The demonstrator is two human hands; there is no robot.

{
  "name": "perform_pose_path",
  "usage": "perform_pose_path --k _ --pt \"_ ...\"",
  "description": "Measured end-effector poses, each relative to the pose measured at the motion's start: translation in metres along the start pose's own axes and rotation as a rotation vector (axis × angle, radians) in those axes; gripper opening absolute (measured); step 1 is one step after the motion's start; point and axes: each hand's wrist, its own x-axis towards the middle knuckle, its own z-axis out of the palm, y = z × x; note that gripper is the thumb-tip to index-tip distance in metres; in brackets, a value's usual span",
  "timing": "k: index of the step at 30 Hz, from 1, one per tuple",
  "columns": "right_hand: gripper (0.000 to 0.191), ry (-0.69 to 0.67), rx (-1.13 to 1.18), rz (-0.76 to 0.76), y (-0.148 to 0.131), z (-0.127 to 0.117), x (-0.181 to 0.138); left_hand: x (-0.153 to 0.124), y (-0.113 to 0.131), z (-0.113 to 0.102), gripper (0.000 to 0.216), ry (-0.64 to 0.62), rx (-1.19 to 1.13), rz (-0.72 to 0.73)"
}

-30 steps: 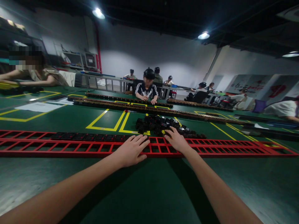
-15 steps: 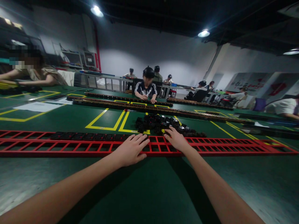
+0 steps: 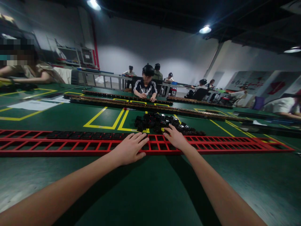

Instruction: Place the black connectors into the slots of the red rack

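Observation:
A long red rack point(image 3: 225, 152) with two rows of slots lies across the green table before me. Several flat black pieces point(image 3: 87, 135) fill part of its far row on the left. My left hand point(image 3: 133, 147) rests palm down over the rack at the right end of that row, fingers stretched out; what is under the fingertips is hidden. Over the rack, at the near edge of a heap of black pieces point(image 3: 152, 121), is my right hand point(image 3: 175, 138). Its thumb and forefinger are apart, and nothing shows between them.
Long dark strips point(image 3: 131, 105) run across the table beyond the heap. White sheets point(image 3: 34, 105) lie at the left, near yellow tape outlines point(image 3: 100, 126). A co-worker point(image 3: 145, 86) sits opposite; another person point(image 3: 28, 69) leans on the table at the left.
The view has shifted slightly, so everything sits a little higher and to the left. Both hands keep nearly the same places over the rack.

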Motion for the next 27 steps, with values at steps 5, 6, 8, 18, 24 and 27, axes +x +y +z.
perform_pose_path --k 5,6,8,18,24,27 --pt "0.047 0.006 -0.001 -0.016 0.0004 0.0009 0.0004 -0.0002 -0.0005 0.0019 0.063 0.022 0.011 0.003" --pt "0.046 0.005 -0.004 -0.015 0.0005 0.0013 0.0006 -0.0003 -0.0008 0.0025 0.063 0.028 0.012 0.005" --pt "0.047 0.005 -0.01 -0.013 0.0008 0.0018 0.001 -0.0005 -0.0013 0.0033 0.063 0.033 0.011 0.005" --pt "0.047 0.008 -0.025 -0.017 -0.0004 0.0002 0.0006 -0.0001 0.0004 -0.0003 0.063 0.011 0.012 -0.002" --pt "0.042 0.031 -0.011 -0.049 0.0011 0.0022 0.0013 -0.0009 -0.0008 0.0011 0.063 0.023 0.01 0.01" --pt "0.037 0.038 -0.006 -0.079 0.0013 0.0031 0.0017 -0.0013 -0.0009 0.0016 0.062 0.039 0.015 0.014"
